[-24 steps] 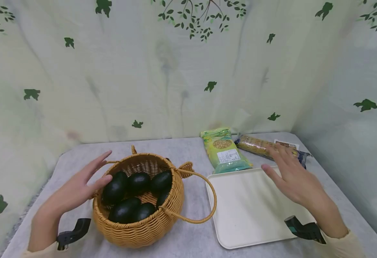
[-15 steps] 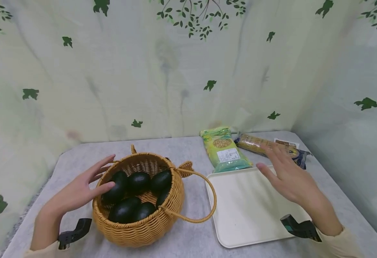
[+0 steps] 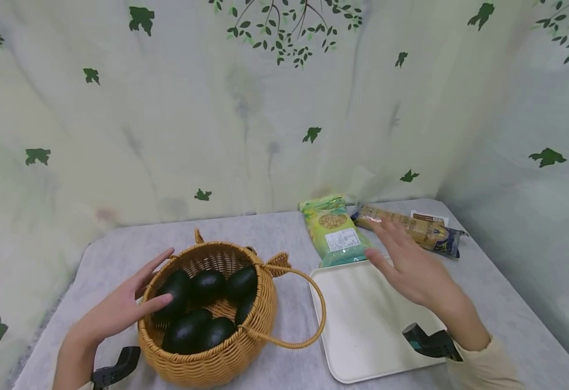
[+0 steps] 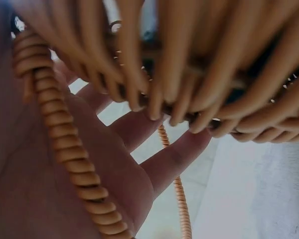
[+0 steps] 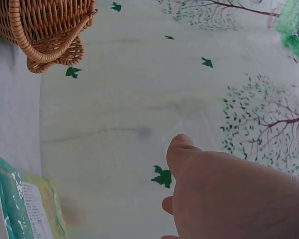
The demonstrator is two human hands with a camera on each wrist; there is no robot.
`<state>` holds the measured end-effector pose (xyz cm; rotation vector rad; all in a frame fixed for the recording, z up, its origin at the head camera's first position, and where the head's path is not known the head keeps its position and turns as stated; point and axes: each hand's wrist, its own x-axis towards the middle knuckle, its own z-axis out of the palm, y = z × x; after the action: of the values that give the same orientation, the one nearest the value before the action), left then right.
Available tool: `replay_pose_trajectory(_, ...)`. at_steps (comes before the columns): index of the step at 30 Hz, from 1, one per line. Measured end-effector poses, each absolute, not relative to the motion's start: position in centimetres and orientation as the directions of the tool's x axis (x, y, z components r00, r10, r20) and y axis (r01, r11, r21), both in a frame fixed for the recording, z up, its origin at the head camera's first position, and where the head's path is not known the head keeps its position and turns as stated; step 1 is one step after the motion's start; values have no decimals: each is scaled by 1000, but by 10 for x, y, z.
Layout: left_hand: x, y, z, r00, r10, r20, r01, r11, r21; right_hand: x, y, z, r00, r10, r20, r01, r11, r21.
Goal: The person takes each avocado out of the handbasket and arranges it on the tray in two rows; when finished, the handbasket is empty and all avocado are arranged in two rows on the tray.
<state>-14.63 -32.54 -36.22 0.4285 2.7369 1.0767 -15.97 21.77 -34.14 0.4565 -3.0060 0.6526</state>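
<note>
At the left of a cloth-covered worktop point(image 3: 269, 227), a left hand point(image 3: 113, 314) reaches to the rim of a wicker basket point(image 3: 206, 374), thumb and fingers spread wide. The left wrist view shows the basket's left handle point(image 4: 82, 169) crossing before the palm, and fingertips meeting the weave; how firmly, I cannot tell.

The basket stands left of centre, toward the front edge, with at least six dark, avocado-like fruits point(image 3: 187, 330) inside. The step in hand appears to be placing the hands about it; a secure hold would call for the left fingers to curl and the right hand to come across.

The right handle point(image 3: 324, 314) loops toward the left edge of a white tray point(image 3: 362, 346), and could get in the way. Behind the tray, toward the back edge, lies a green bag point(image 3: 338, 233). The right hand point(image 3: 418, 276), fingers extended and holding nothing, hovers over the tray. Beyond it, near the back right corner, are a long golden packet point(image 3: 423, 234) and a small label-like piece point(image 3: 430, 218).
</note>
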Motion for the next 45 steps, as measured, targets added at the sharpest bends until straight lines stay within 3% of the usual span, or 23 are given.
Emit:
replay_pose_trajectory(34,-143,-326,-373,-925,379,31,285,636,717,-181,176,-335,-934,-325,150,-357,810,-465)
replay_pose_trajectory(45,-146,-326,-372,-928,371,31,278,637,719,-180,155,-331,-896,-367,249,-443,716,-539)
